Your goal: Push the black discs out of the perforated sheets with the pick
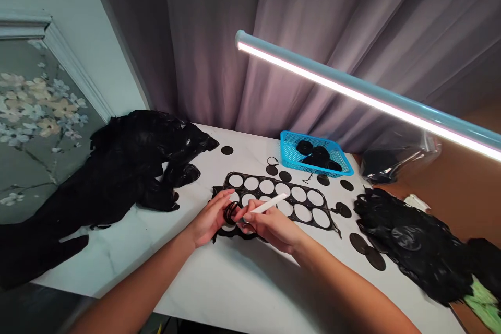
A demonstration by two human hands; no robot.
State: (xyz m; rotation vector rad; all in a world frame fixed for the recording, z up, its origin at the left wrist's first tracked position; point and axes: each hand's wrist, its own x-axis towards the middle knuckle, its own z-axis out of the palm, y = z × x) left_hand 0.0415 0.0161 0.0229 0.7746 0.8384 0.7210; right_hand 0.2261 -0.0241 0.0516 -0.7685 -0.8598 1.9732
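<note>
My right hand (270, 224) is closed around a slim white pen-like tool (270, 203); its tip is hidden by my fingers. Between the fingers of my left hand (213, 219) is a black piece with ring-like strands (230, 213). The two hands nearly meet over a flat black sheet (287, 222) with rows of round holes, through which the white table shows. Part of the sheet's left end lies under my hands.
Black discs (227, 150) lie about the white table (250, 284). A blue basket (344, 167) holds more black pieces. Black material (129, 167) is heaped at left, another black pile (407, 235) at right. A lit tube lamp (352, 91) slants overhead.
</note>
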